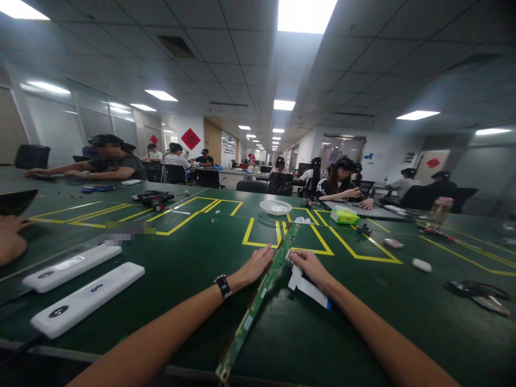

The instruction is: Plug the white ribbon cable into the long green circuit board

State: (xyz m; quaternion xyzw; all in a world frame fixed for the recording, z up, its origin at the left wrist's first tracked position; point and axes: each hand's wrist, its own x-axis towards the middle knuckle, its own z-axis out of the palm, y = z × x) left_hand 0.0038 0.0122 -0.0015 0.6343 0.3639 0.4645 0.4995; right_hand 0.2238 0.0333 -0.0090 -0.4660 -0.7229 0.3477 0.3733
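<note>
A long narrow green circuit board (pixel 258 301) lies on the dark green table (pixel 193 269), running from the near edge toward the middle. My left hand (pixel 255 266), with a black watch on its wrist, rests flat beside the board's left edge, fingers stretched out. My right hand (pixel 308 264) is on the board's right side, fingers curled at its edge and over a white flat ribbon strip (pixel 308 286) with a blue tip. Whether the fingers pinch the strip is unclear.
Two white power banks (pixel 86 298) lie at the near left. A white round dish (pixel 276 207), a green box (pixel 344 216), a screwdriver tool (pixel 153 199) and small white parts sit among yellow tape lines (pixel 322 244). Another person's hand (pixel 10 236) is at the left edge; several people sit behind.
</note>
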